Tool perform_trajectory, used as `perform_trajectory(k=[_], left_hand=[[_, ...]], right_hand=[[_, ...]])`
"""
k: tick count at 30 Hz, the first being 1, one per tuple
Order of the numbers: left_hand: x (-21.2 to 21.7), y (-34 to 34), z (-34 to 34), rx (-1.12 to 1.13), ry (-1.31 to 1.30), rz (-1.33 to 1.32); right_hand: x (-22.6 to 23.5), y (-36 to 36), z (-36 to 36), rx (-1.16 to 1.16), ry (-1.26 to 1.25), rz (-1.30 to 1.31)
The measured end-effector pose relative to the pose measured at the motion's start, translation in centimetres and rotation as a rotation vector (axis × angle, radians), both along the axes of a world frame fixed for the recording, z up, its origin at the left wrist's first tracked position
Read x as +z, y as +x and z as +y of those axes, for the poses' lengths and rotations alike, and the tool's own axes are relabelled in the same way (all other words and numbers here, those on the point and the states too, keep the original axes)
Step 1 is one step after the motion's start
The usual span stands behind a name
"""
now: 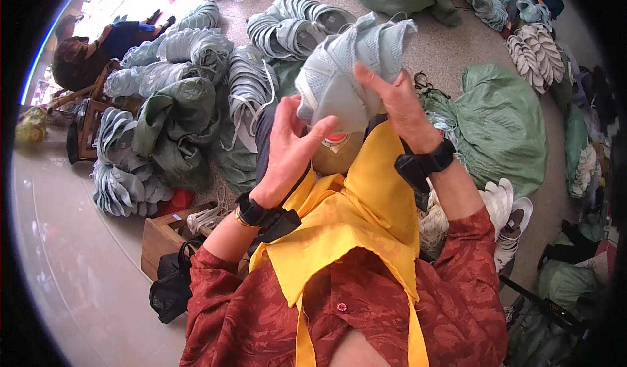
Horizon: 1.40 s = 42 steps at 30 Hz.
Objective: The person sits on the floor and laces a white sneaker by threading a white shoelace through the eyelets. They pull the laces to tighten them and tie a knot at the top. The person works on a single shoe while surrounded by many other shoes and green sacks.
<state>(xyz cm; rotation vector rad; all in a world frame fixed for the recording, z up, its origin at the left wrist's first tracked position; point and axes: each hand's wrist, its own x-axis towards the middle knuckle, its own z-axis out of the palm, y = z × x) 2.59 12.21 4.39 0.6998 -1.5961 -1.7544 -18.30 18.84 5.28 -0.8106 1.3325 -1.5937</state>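
Between my two hands I hold a fanned stack of pale grey-blue shoe uppers (346, 63), raised above my lap. My left hand (290, 138) grips its lower left edge, the thumb pressed toward the near side. On the right side, my right hand (401, 109) has its thumb over the uppers and its other fingers partly hidden behind them. A yellow apron (353, 236) covers my lap below. Just beyond the stack, a curved row of similar uppers (287, 30) lies on the floor, and another laced row (248, 83) lies to its left.
Green cloth sacks lie at left (179, 128) and right (506, 125). A wooden box (157, 239) and a black bag (171, 288) stand at lower left. White shoes (513, 220) lie by my right elbow. Another person (78, 60) is at the far left.
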Motion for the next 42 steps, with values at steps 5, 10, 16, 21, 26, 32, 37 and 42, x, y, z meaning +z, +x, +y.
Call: perform_trajectory(k=[5, 10, 16, 21, 26, 32, 37, 42], left_hand=[[-1.7, 0.6, -2.3, 0.121, -0.247, -0.223], [-1.1, 1.4, -3.0, 0.139, -0.575, -0.212], [2.9, 1.1, -2.5, -0.087, -0.144, -0.111], [4.4, 1.3, -3.9, -0.196, -0.516, -0.252], [4.6, 1.1, -3.1, -0.215, -0.636, -0.357], [1.5, 1.6, -2.1, -0.275, -0.65, -0.426], [-0.1, 1.7, -0.8, -0.36, -0.878, -0.367], [-1.3, 0.8, -0.2, -0.499, -1.099, -0.515]], right_hand=[[-2.5, 1.9, -1.1, -0.017, -0.106, -0.278], [-2.5, 2.8, -0.2, 0.076, -0.019, -0.493], [-2.9, 2.7, -0.3, 0.169, -0.072, -0.558], [-3.3, 3.4, -0.5, 0.272, -0.131, -0.658], [-4.6, 4.6, -0.4, 0.266, -0.129, -0.674], [-8.2, 5.9, 1.7, 0.128, 0.041, -0.696], [-7.6, 5.2, 6.4, 0.129, 0.263, -0.557], [-5.6, 4.8, 9.4, 0.218, 0.44, -0.249]])
